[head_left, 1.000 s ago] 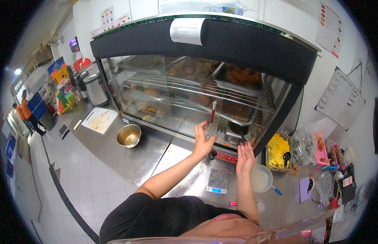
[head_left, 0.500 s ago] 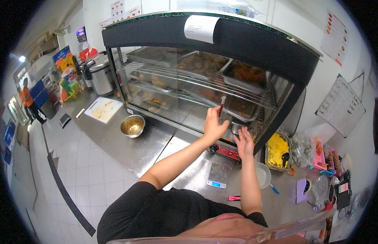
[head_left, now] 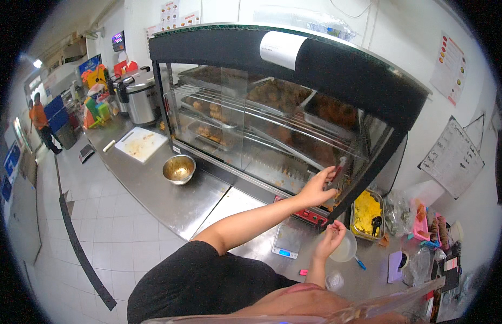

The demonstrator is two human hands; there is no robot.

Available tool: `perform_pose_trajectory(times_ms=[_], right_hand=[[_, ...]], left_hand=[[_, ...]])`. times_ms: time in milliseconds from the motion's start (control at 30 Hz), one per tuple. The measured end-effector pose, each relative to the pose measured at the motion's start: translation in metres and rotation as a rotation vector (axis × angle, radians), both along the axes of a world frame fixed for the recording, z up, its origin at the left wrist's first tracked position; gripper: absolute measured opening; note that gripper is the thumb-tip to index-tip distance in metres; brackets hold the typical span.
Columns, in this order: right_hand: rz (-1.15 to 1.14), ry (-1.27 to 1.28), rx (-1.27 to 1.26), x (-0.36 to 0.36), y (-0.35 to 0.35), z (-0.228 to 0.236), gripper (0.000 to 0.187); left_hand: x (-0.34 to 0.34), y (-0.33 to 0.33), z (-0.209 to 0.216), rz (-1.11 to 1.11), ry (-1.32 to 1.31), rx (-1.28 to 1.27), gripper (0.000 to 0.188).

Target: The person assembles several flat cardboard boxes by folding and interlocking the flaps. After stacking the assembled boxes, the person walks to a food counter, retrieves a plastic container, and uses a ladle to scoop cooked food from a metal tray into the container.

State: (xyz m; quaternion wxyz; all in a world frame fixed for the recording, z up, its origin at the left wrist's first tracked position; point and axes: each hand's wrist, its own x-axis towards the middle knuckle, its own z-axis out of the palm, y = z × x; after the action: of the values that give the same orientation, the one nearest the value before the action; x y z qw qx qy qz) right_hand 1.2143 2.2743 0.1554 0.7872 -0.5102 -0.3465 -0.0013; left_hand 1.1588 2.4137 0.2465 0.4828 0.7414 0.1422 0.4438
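Observation:
A glass-fronted food warmer (head_left: 218,48) with a black frame stands before me, holding trays of browned food on wire racks. At its right end, my left hand (head_left: 318,187) has its fingertips at the red door handle (head_left: 338,170) of the sliding glass, thumb held apart below. Lower down, my right hand (head_left: 331,238) is drawn back over the counter with curled fingers, in front of a pale round bowl (head_left: 345,249). Whatever those fingers hold, if anything, is too small to make out. By the right wrist sits a small clear plastic tub (head_left: 335,281).
A digital scale (head_left: 286,241) lies below the warmer's red control panel. To the right is a tray of yellow food (head_left: 366,215) with a black spoon. Leftward are a metal bowl (head_left: 179,169), a white cutting board (head_left: 141,144) and a large cooker (head_left: 140,100). A person (head_left: 40,124) stands far left.
My left hand has slid the glass door to the right by its handle. My right hand has pulled back from the warmer's opening toward me, its fingers now curled.

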Motion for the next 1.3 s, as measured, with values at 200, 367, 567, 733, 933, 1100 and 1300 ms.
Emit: perform_pose_trajectory(times_ms=[200,367,567,733,933,1100,1300], right_hand=[[0.015,-0.041,-0.017,0.026,-0.006,0.017,0.019],[0.27,-0.106,0.033,0.002,-0.013,0.063,0.021],[0.448,-0.315,-0.212,-0.04,-0.001,0.016,0.038],[0.537,-0.744,-0.18,-0.134,0.006,0.033,0.063],[0.986,0.089,-0.281,-0.167,0.009,0.066,0.093],[1.616,-0.248,-0.537,-0.158,-0.015,0.074,0.1],[1.337,0.143,-0.441,-0.185,-0.009,0.03,0.097]], left_hand=[[0.002,-0.001,0.006,-0.572,0.078,-0.427,0.057],[-0.073,-0.007,-0.038,-0.555,0.244,-0.41,0.039],[-0.135,-0.037,-0.104,-0.165,0.156,-0.771,0.049],[-0.154,-0.102,-0.057,-0.153,-0.392,-0.648,0.072],[-0.21,-0.104,-0.034,-0.179,0.179,0.285,0.088],[-0.252,-0.099,-0.017,-0.986,0.457,0.068,0.086],[-0.262,-0.072,-0.085,-1.049,0.647,-0.175,0.081]])
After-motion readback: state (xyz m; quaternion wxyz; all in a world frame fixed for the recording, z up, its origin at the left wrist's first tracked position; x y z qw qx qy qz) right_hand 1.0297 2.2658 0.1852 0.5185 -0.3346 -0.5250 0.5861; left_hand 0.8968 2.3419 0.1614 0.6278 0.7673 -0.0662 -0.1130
